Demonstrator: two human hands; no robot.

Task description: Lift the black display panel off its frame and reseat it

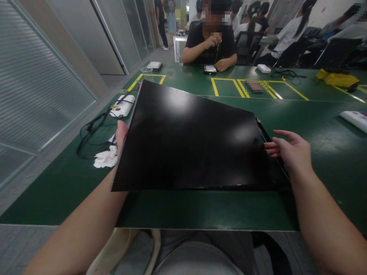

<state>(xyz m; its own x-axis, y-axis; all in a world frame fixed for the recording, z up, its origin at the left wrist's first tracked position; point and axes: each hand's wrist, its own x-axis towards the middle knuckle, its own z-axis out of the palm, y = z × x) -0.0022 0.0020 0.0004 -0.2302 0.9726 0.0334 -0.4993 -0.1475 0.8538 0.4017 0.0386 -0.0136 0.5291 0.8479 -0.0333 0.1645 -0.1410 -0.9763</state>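
A large black glossy panel point(189, 141), like a flat screen, is tilted up above the green table point(57, 187) in front of me. My left hand point(120, 134) grips its left edge, with the fingers hidden behind the panel. My right hand point(288, 149) is at the panel's right edge, fingers stretched out and apart, the fingertips touching the panel's surface. A thin dark frame piece point(272, 147) shows along that right edge under my right hand.
Left of the panel lie a black cable point(91, 133), a white adapter point(123, 106) and a crumpled white cloth point(105, 158). Across the table a seated person point(210, 42) handles a small device point(210, 69). Yellow tape marks, a white box point(263, 68), a yellow object point(338, 79).
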